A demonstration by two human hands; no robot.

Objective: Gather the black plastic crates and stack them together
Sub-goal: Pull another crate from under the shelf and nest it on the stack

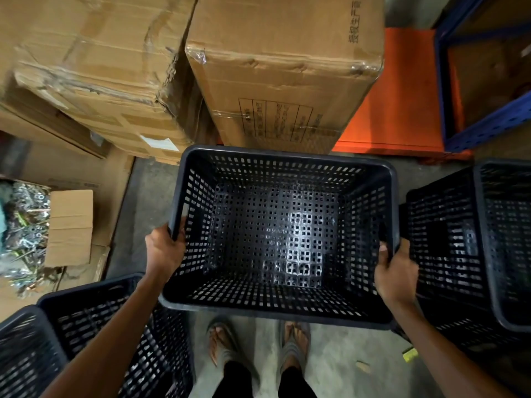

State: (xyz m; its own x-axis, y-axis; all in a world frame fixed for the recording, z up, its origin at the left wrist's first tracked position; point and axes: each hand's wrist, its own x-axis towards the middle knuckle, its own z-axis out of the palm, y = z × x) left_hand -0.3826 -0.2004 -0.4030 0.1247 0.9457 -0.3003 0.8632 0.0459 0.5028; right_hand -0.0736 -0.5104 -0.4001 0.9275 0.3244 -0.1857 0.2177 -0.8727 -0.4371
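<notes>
A: Status?
B: Carry step, I'd say. One black crate (275,234) looks lifted clear of the floor (143,202), empty, mouth up, between the other crates.
A: Hands?
B: Both gripping it. The left hand (165,251) is curled over the left rim, the right hand (395,271) is clamped on the right rim, thumb inside.
A: Next?
B: Probably nest it into the crates at lower left (115,320) or the crates at right (448,239). Needs squaring over the open mouth first, or it jams.

A storeroom: taped cardboard boxes (275,61) stacked beside blue metal shelving (488,122) on concrete floor (143,208).
</notes>
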